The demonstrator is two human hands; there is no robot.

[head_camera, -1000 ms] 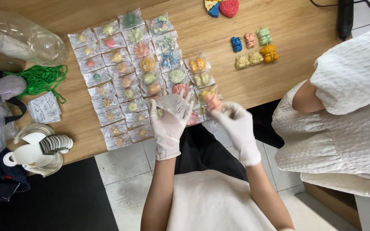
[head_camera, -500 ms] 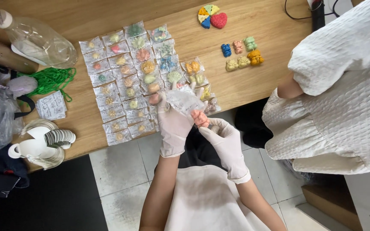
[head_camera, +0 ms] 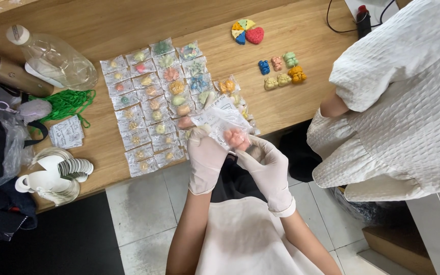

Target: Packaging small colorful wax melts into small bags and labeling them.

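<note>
Head view: pink figure (head_camera: 237,138) in right-hand (head_camera: 266,165) grip, beside clear bag (head_camera: 220,119).

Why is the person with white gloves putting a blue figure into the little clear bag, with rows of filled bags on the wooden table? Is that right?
Not quite. In the head view the figure is pink, not blue. The gloved left hand and right hand do hold it at the little clear bag, and the rows of filled bags do lie on the wooden table.
</note>
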